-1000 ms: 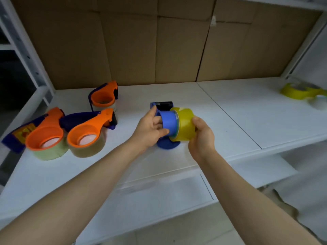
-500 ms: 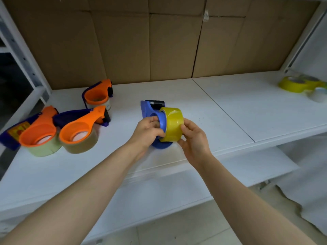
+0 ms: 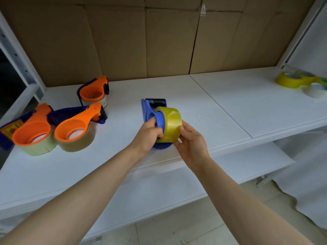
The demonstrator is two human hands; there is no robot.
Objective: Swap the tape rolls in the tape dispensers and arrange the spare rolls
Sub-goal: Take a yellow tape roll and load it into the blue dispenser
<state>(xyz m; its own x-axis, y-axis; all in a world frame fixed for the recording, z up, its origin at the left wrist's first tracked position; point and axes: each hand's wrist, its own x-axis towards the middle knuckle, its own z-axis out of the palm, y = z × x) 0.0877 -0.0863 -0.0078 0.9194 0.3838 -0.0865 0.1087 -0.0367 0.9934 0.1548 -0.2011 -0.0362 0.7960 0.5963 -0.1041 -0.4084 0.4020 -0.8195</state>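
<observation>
A blue tape dispenser (image 3: 146, 110) stands on edge in the middle of the white shelf (image 3: 221, 103). My left hand (image 3: 147, 135) grips it, with fingers curled into its blue hub. A yellow tape roll (image 3: 170, 123) sits partly on that hub, a band of blue showing beside it. My right hand (image 3: 190, 140) pinches the roll's right rim between thumb and fingers. Three orange dispensers lie at the left: one with a pale green roll (image 3: 33, 137), one with a brown roll (image 3: 76, 131), one further back (image 3: 92, 92).
Spare rolls lie at the shelf's far right: a yellow one (image 3: 290, 80) and a white one (image 3: 316, 91). Cardboard panels (image 3: 159, 38) close off the back. A lower shelf (image 3: 177, 190) juts out below the front edge. White metal uprights (image 3: 16, 57) frame the left side.
The view has shifted slightly. The yellow roll sits a little further out on the blue hub than half a second ago, and my right hand has slid lower along its rim.
</observation>
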